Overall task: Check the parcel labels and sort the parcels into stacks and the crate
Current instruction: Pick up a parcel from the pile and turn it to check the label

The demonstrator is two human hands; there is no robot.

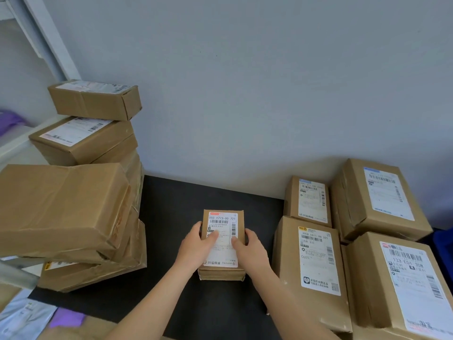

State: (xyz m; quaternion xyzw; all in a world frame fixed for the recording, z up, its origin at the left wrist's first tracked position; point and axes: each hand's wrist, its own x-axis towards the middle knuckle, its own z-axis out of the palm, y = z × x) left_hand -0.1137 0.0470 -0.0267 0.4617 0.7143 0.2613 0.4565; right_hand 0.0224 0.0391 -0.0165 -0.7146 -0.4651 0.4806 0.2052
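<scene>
Small parcel (222, 252) held w/ label (221, 223) up, prob. for reading; L hand (196, 246) & R hand (250, 249) fingers clamped on its sides.

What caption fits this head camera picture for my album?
Left hand and right hand grip a small labelled parcel at the black table, brown boxes on either side.

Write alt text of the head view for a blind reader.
The left hand and right hand grip a small labelled parcel over a black table. Stacked parcels stand at the left; four labelled boxes at the right.
</scene>
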